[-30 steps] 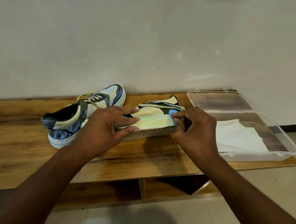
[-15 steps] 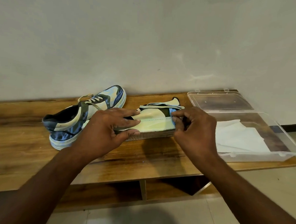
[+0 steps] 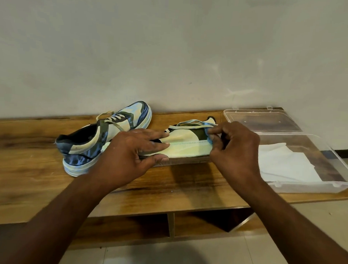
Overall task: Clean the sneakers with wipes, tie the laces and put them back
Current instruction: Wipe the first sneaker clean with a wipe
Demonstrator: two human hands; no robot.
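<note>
Sneaker [image 3: 186, 146] lay tipped on its side on the bench [image 3: 35, 177], gripped by the left hand [image 3: 127, 155]; the right hand [image 3: 234, 151] had slid its pinched wipe [image 3: 209, 141] slightly up the toe, so cleaning continued.

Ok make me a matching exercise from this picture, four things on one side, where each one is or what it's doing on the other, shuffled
Things:
1. left hand
2. right hand
3. white wipes
4. second sneaker

Places or states:
A. inside the clear plastic box
B. standing on its sole on the wooden bench, far left
C. holding the tipped sneaker near its middle
D. pinching at the tipped sneaker's right end

Pairs: 1-C, 2-D, 3-A, 4-B
</note>
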